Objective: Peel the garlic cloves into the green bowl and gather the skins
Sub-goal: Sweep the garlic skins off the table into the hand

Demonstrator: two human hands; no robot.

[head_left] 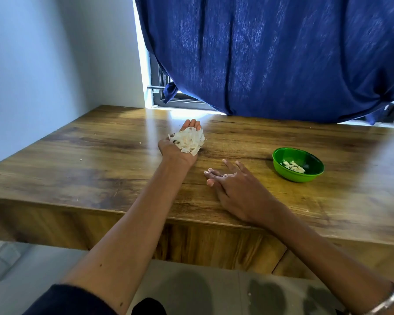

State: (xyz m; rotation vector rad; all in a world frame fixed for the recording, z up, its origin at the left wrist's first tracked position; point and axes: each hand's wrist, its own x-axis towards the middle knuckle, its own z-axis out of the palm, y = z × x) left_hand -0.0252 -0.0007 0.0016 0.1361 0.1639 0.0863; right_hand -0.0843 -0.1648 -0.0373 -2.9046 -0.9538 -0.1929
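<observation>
One heap of garlic skins (188, 142), cupped loose on upturned left hand (180, 144) above table (100, 155). Right hand (232, 185): flat, empty. Peeled cloves (293, 166) in green bowl (282, 169). Risk: tilt or draught scatters papery skins.
</observation>
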